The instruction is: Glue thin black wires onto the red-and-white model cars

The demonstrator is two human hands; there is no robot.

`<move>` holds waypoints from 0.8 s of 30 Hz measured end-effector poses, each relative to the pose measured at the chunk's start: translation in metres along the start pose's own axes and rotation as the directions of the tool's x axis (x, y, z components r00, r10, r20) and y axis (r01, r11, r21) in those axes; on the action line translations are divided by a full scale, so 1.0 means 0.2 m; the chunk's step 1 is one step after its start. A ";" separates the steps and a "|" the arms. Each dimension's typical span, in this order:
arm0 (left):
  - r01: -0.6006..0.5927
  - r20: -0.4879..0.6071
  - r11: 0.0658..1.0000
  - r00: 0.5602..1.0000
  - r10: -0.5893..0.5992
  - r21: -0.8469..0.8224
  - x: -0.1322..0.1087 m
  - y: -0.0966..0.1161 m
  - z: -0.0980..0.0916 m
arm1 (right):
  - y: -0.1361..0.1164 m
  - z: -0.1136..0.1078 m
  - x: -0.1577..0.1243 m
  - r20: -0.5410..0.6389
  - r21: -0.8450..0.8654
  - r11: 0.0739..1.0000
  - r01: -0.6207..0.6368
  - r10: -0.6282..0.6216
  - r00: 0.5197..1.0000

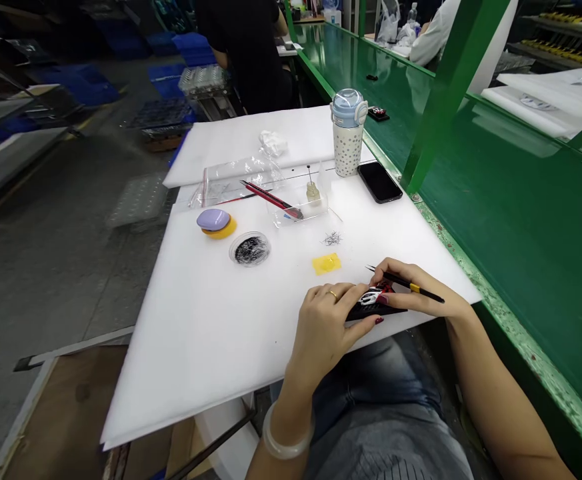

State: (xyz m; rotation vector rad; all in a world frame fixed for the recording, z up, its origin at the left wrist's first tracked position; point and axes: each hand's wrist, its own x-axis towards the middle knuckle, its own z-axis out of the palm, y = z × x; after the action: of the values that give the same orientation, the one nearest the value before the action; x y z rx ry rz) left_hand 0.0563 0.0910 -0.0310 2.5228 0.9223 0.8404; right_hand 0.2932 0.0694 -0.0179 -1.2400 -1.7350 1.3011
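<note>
My left hand [327,325] grips a small red, white and black piece [373,295] on a black base [375,311] near the front of a white foam sheet [211,347]. My right hand [415,283] holds fine black tweezers [405,285] with a yellow band, their tips just above the piece. Further up the sheet lie a yellow square pad [327,264], a loose tuft of dark bristles [333,239], and a round clear dish of black fibres [249,249]. A lilac-and-yellow round pad [215,223] sits to its left.
A clear plastic box [298,207], a red-handled tool [271,199], a plastic bag [235,177], a dotted tumbler [348,137] and a black phone [379,182] stand at the sheet's far side. A green workbench [521,200] runs along the right; co-workers [248,53] sit beyond.
</note>
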 end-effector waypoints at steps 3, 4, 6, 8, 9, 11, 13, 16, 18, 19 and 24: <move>0.002 -0.004 1.000 1.000 -0.002 -0.010 0.00 0.00 0.00 | 0.00 0.00 0.01 0.008 -0.013 1.000 -0.001 0.001 1.000; 0.001 -0.003 1.000 1.000 -0.001 -0.013 0.00 0.00 0.01 | 0.00 0.00 0.01 0.012 -0.013 1.000 -0.003 0.003 1.000; 0.000 -0.005 1.000 1.000 0.000 -0.019 -0.01 0.00 0.01 | -0.01 0.00 0.01 0.019 -0.002 1.000 -0.017 0.017 1.000; 0.001 -0.025 1.000 1.000 -0.001 -0.025 -0.02 -0.02 0.01 | -0.01 0.00 0.00 0.015 0.010 1.000 -0.027 0.027 1.000; 0.001 -0.051 1.000 0.999 -0.002 -0.025 -0.03 -0.02 0.01 | -0.01 0.00 0.00 0.012 0.016 0.999 -0.031 0.031 0.999; 0.005 -0.151 1.000 0.989 -0.007 -0.013 -0.06 -0.03 -0.01 | -0.01 0.00 0.00 0.012 0.033 0.999 -0.038 0.038 0.999; 0.005 -0.300 1.000 0.954 -0.003 0.007 -0.11 -0.01 -0.04 | -0.02 0.00 0.01 0.016 0.044 0.998 -0.051 0.050 0.999; -0.074 -0.449 0.995 0.893 0.038 -0.063 -0.23 0.10 -0.02 | -0.02 0.00 0.01 -0.003 0.015 0.997 -0.074 0.074 0.997; -0.203 -0.440 0.959 0.893 0.098 -0.198 -0.33 0.19 0.07 | -0.02 0.00 0.02 -0.032 -0.017 0.997 -0.075 0.074 0.997; -0.248 -0.417 0.937 0.900 0.129 -0.245 -0.38 0.23 0.15 | -0.02 0.00 0.02 -0.045 -0.026 0.997 -0.071 0.069 0.997; -0.093 0.185 0.847 0.958 0.220 -0.523 -0.52 0.14 0.72 | -0.02 0.04 0.02 -0.091 -0.080 0.996 -0.028 0.020 0.996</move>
State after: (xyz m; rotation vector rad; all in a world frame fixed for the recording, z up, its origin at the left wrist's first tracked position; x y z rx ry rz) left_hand 0.0955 -0.0126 -0.1715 2.1775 0.3497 0.6909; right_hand 0.2848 0.0696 -0.0174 -1.3488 -1.7287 1.1794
